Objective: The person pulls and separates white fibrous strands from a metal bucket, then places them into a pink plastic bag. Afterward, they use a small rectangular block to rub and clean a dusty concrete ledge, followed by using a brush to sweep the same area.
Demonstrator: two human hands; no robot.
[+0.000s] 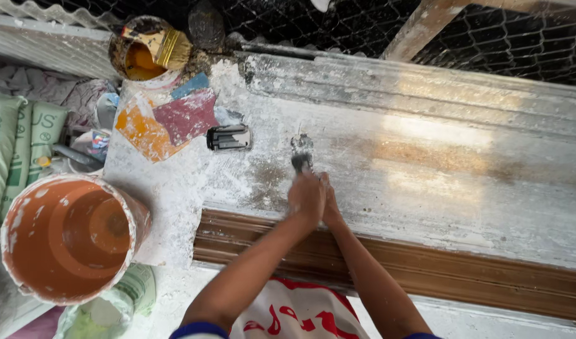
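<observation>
Both hands are clenched together around the handle of a small tool: the left hand wraps it from the near side and the right hand presses in against it, so the two fists touch and act as one. The doubled grip suggests the person wants weight and steadiness behind the tool rather than reach. Its dark working end pokes out just beyond the knuckles and rests on the surface, blurred, so whether it is a brush or a scraper is hard to say.

That surface is the largest thing in view, a long white moulded slab dusted with plaster powder, lying across the frame with a worn brownish patch to the right of the tool. Along its near edge runs a brown ridged moulding, between the slab and the person's body, and both forearms pass over it to reach the work.

To the left, well apart from the hands, stands a big orange bucket with a white-crusted rim, open side up, within easy reach of the left arm. Farther off, at the slab's far left corner, a tin of yellow paint holds a brush laid across its mouth, likely so the bristles stay off the dust. Near it lie coloured scraps, and a small black-and-silver tool rests just left of the working end
</observation>
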